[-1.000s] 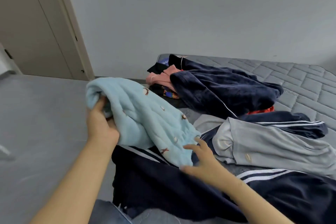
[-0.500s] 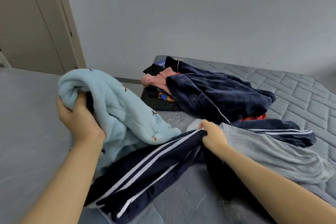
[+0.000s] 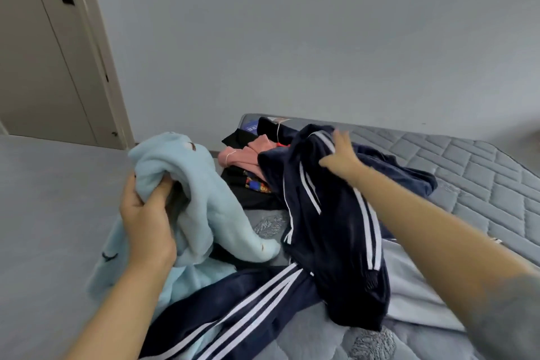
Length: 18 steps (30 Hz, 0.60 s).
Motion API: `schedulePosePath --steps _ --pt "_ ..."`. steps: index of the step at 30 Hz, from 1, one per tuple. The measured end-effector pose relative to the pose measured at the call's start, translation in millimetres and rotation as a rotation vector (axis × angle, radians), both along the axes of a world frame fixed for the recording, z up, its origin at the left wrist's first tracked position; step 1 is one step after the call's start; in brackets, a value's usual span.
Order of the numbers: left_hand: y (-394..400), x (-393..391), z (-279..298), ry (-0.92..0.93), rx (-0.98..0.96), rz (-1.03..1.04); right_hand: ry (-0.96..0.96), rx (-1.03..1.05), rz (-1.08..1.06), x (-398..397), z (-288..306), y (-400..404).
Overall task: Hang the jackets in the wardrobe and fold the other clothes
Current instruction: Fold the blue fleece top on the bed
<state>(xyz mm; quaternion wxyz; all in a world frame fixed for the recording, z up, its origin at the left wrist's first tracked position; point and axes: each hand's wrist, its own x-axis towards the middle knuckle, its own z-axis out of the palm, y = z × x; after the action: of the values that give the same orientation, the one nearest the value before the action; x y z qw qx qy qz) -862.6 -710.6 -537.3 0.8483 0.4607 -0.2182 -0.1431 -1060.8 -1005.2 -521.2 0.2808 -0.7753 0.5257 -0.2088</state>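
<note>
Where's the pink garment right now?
The pink garment lies at the far end of the mattress, in the middle of the head view, between the light blue fleece and the navy striped jacket.

Both forearms are bare, with no sleeves, watch or rings visible on either arm.
</note>
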Motion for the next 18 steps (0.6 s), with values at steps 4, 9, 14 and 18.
schedulePosePath --steps 4,9,14,18 --pt "6.9 -8.4 4.0 0.022 0.033 -0.142 -0.172 0.308 0.124 -9.1 -59.2 88.9" --pt "21.4 -15.9 26.4 0.066 0.011 -0.254 -0.474 0.959 0.139 -5.9 -118.0 213.7" --pt "52.6 -7.6 34.7 0.105 0.038 -0.388 -1.34 1.578 -0.024 45.2 -132.8 235.5" --pt "101.8 7.4 18.4 -0.042 0.181 -0.516 -1.146 1.128 0.132 53.2 -107.6 226.5"
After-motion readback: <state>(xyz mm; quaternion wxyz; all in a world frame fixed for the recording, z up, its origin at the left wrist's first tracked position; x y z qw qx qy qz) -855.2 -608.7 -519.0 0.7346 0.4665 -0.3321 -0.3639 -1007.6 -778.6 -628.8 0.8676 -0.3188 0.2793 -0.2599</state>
